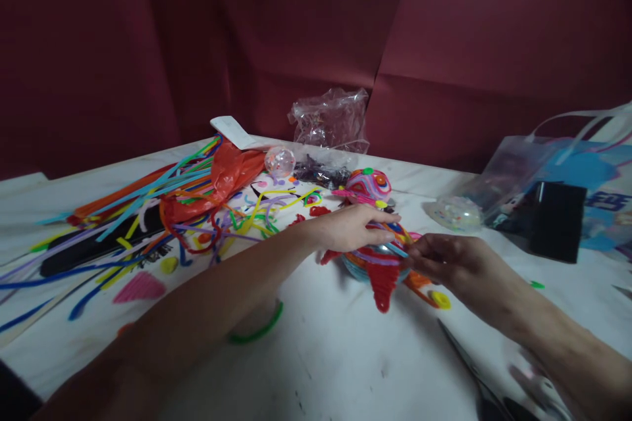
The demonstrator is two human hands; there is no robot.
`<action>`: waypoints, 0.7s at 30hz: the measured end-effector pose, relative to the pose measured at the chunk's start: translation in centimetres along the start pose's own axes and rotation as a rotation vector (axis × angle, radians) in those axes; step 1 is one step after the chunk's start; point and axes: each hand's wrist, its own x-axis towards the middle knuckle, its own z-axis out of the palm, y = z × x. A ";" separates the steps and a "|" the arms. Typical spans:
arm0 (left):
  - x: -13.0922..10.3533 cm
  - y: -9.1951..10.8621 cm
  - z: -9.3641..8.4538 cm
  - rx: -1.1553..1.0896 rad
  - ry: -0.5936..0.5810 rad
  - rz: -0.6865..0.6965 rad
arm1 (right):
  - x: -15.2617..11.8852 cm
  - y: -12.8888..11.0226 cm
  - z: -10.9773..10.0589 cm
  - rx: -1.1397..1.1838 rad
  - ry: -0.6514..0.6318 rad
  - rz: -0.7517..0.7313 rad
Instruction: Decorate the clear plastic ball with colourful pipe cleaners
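Observation:
A colourful object wrapped in fuzzy stems, with a red pointed piece (383,284) at its front, sits right of the middle. My left hand (348,229) rests over its upper side, fingers stretched and apart. At its right edge my right hand (442,260) has thumb and fingers pinched on a light blue stem (395,249) that lies across the object. Just behind stands a round ball with pink, red and white swirls (369,184). A yellow coil (440,300) lies below my right hand.
Loose coloured stems (148,194) and a red plastic bag (234,171) cover the table's left side. Scissors (476,375) lie at the lower right. A clear dome (459,212), a black box (557,220) and a clear bag (328,122) stand farther back.

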 end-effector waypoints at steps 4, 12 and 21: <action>-0.4 0.5 -0.9 -0.038 -0.082 -0.002 | -0.1 0.4 0.3 0.049 0.099 0.008; -0.1 -0.2 -0.4 -0.041 -0.009 -0.015 | -0.8 0.7 1.1 0.119 0.145 0.007; 0.0 -0.3 -0.2 -0.162 0.026 -0.088 | -0.7 1.1 0.8 0.190 0.073 0.076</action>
